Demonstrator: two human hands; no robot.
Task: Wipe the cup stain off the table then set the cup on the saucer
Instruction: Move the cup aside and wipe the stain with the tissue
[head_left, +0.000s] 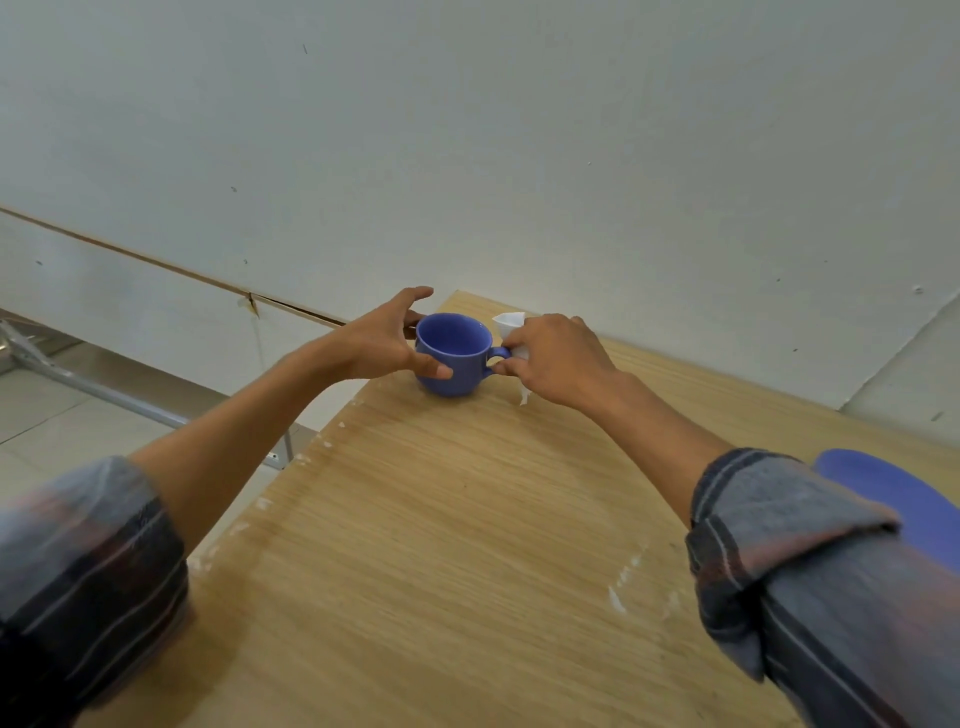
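Blue cup is sitting upright, handle pointing right. Left hand is cupping it loosely, right hand is pinching handle and tissue.

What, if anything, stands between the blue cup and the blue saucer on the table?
No visible object. Wooden tabletop runs from the blue ceramic cup to the blue round saucer; only the person's right forearm and rolled plaid sleeve cross it, the sleeve hiding part of the saucer.

One cup, one saucer, one tissue, two hands.
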